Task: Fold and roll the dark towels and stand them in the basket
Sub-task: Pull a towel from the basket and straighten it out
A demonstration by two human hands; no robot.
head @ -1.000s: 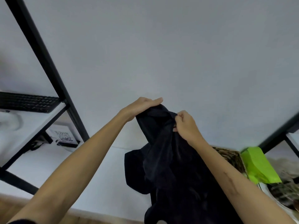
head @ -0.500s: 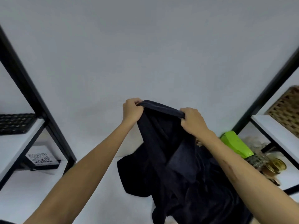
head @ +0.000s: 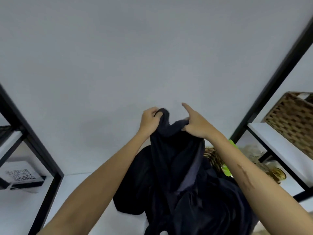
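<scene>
A single head-worn wide-angle view looks forward from close behind the raised arms, facing a plain wall (head: 152,56). Shelf frames (head: 271,85) bend inward at both edges.

Above the hands, toward twelve o'clock, the plain wall (head: 152,56) leaves broad open room. At nine o'clock a slanting black shelf post (head: 32,143) hems the white tabletop (head: 81,192), and at three o'clock another black post (head: 274,82) and a shelf bearing a wicker basket (head: 291,119) close that side. The hanging dark towel (head: 177,175) blocks the centre, with what may be a second basket (head: 212,156) just behind it.
</scene>
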